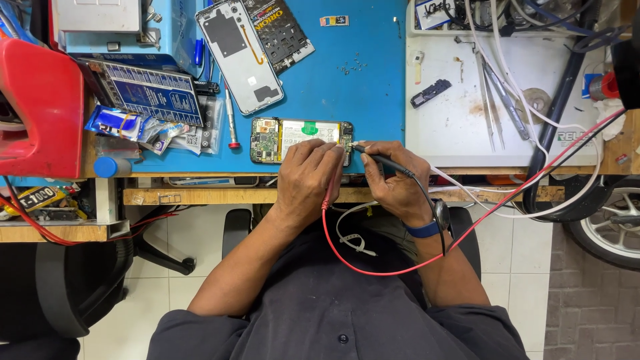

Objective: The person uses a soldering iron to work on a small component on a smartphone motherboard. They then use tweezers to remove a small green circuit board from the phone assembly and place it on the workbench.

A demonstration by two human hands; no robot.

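At frame centre, right hand fingers pinch a black probe; left hand seemingly clamps the red probe on the phone. Slipped tips could short the board.

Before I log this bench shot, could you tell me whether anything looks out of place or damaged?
Small loose screws lie scattered on the blue mat, unguarded. The white work pad carries a brownish stain. The opened phone with exposed circuit board sits at the mat's front edge.

The person wears a dark short-sleeved buttoned shirt and a blue-strapped wristwatch.
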